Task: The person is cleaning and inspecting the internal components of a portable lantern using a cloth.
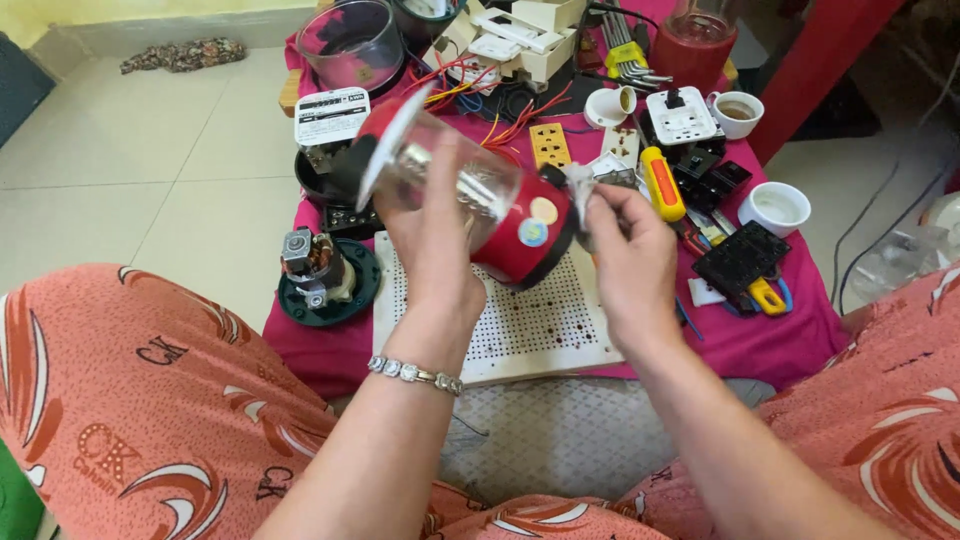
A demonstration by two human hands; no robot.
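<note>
My left hand (pixel 435 235) grips a clear blender jar (pixel 455 185) with a red base and red lid, held sideways above a white perforated board (pixel 520 325). My right hand (pixel 625 250) pinches a small grey cloth or wad (pixel 583 190) against the underside of the jar's red base (pixel 530 235). A beaded bracelet sits on my left wrist. Round stickers show on the red base.
A low table with a magenta cloth (pixel 770 340) holds a yellow-handled screwdriver (pixel 662 183), black switch parts (pixel 740 258), white cups (pixel 775 208), a motor on a green base (pixel 320 272), another clear jar (pixel 350 42), sockets and loose wires. Tiled floor lies left.
</note>
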